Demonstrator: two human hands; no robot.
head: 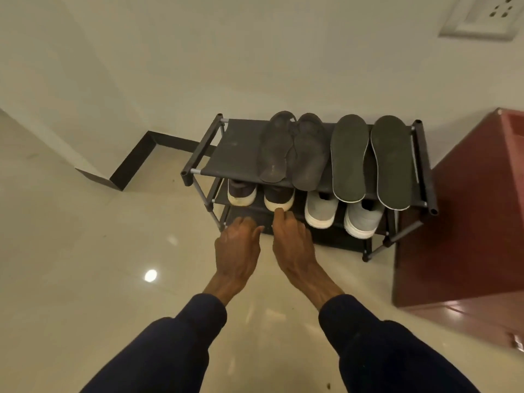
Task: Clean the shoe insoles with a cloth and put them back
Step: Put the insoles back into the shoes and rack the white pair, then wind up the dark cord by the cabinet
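Several insoles lie on the top shelf of a dark shoe rack [229, 148]: two worn grey insoles [275, 147] side by side in the middle and two dark green insoles [350, 157] with pale edges on the right. Below them stand a dark pair of shoes with white toes [279, 198] and a grey pair of shoes [321, 211]. My right hand [292, 242] reaches forward, fingers fairly straight, a fingertip at the white toe of the right dark shoe. My left hand [236, 248] hovers just in front of the rack, fingers loosely bent, holding nothing. No cloth is visible.
The rack stands against a pale wall on a glossy tiled floor [85, 251]. A dark red cabinet [465, 236] stands close to the rack's right end. A black skirting corner [136, 160] juts out at the left. A wall socket [487, 15] sits at the top right.
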